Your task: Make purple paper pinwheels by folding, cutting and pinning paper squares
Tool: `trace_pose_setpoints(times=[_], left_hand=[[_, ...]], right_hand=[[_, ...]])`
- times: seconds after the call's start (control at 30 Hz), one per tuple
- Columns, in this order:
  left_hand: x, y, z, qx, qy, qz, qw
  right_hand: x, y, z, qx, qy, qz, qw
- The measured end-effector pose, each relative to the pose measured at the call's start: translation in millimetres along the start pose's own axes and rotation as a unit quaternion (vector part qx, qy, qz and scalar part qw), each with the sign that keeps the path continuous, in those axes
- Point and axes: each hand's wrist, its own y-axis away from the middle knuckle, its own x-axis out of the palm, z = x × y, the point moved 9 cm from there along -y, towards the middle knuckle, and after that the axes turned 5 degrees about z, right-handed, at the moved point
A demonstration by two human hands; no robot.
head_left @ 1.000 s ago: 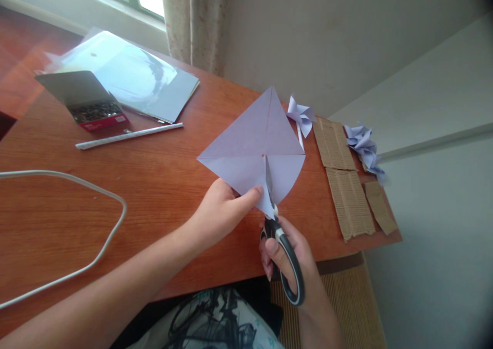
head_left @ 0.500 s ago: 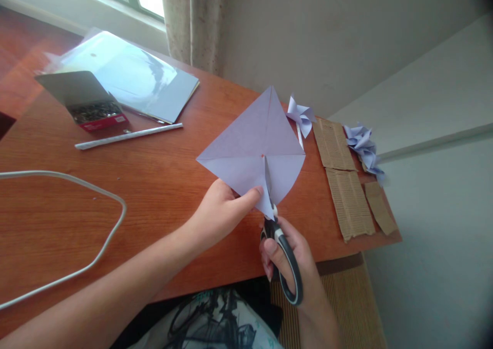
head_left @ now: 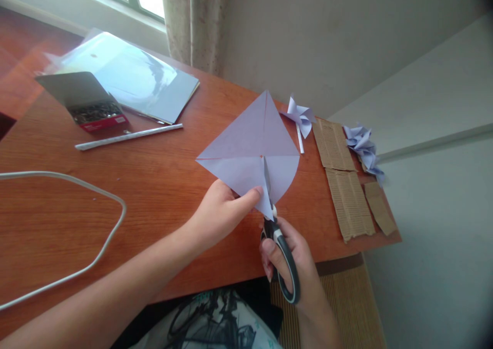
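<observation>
Wooden table (head_left: pixel 162 200), left fingers (head_left: pixel 250 199), partly hidden, pinching paper (head_left: pixel 244 141), right fingers (head_left: pixel 278 259) gripping scissors (head_left: pixel 274 230)

Your paper (head_left: pixel 239 143) has slid a little to the left. Its top corner has dipped a bit. Its right corner has come in more than its left one, so the right side looks thinner. The red dot (head_left: pixel 261 156) in the middle went left too. Your scissors (head_left: pixel 271 227) have moved a tiny bit left, and your right hand (head_left: pixel 304 259) went with them. Before, the paper hid part of the pinwheel (head_left: pixel 300 116) and its white stick (head_left: pixel 300 139). Now you can see more of the pinwheel's left tip, and some table (head_left: pixel 154 184) shows between the stick and the paper.
</observation>
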Motion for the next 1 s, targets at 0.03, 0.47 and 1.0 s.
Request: trace_pose_setpoints(times=[0.03, 0.47, 1.0], left_hand=[[-0.2, 0.0, 0.1, -0.001, -0.001, 0.000, 1.000], [1.5, -0.3, -1.6, 0.007, 0.015, 0.007, 1.000], [1.5, 0.1, -2.2, 0.015, 0.010, 0.013, 1.000]], right_hand=[[0.2, -0.1, 0.5, 0.000, 0.002, 0.000, 1.000], [-1.0, -0.1, -2.0, 0.000, 0.004, -0.005, 1.000], [-2.4, -1.0, 0.2, -0.023, -0.023, -0.009, 0.999]])
